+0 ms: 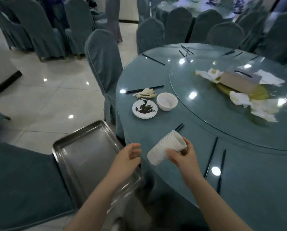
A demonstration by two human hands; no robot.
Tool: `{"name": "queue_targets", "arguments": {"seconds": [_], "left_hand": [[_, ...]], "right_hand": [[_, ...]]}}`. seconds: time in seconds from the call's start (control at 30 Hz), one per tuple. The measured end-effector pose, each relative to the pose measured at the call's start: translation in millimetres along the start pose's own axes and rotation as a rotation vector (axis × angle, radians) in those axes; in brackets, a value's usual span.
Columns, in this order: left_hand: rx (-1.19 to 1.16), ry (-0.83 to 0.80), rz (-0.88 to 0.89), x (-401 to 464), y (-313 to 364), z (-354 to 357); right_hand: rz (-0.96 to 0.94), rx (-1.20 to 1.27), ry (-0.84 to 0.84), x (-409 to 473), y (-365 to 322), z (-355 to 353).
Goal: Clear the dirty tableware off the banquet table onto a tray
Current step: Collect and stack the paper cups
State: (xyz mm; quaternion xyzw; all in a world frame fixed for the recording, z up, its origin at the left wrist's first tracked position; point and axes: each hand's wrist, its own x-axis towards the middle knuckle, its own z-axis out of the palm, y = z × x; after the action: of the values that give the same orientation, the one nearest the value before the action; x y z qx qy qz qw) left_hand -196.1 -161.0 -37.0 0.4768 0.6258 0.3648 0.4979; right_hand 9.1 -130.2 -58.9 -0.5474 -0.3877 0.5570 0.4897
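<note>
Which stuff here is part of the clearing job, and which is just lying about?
Job:
- stack of cups, held in the right hand
- left hand, free, over the tray
- dirty plate
- bowl
- spoons
- chopsticks around the table

Lying about:
- tissue box and crumpled napkins on the glass turntable
- covered chairs

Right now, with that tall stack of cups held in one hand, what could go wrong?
The stack of cups lies tilted in the right hand alone, with the left hand open beside it, so the nested cups might slide apart and fall. The metal tray sits on a chair seat off the table edge, so setting the stack down carelessly could tip it. The dirty saucer holds dark residue that could spill when lifted.
</note>
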Motion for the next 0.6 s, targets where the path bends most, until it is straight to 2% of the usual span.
{"name": "queue_targets", "arguments": {"seconds": [0.1, 0.27, 0.5, 0.6], "left_hand": [[0.015, -0.012, -0.020, 41.8, -3.0, -17.2], [0.079, -0.048, -0.072, 89.7, -2.0, -25.8], [0.075, 0.026, -0.120, 134.5, -3.7, -24.2], [0.061, 0.042, -0.143, 144.6, -6.6, -15.5]], "right_hand": [[-0.011, -0.082, 0.128, 32.2, -4.4, 7.1], [-0.042, -0.200, 0.241, 83.0, -9.7, 5.5], [-0.167, -0.485, 0.161, 164.9, -8.9, 11.7], [-0.171, -0.489, 0.168, 183.5, -3.8, 8.2]]}}
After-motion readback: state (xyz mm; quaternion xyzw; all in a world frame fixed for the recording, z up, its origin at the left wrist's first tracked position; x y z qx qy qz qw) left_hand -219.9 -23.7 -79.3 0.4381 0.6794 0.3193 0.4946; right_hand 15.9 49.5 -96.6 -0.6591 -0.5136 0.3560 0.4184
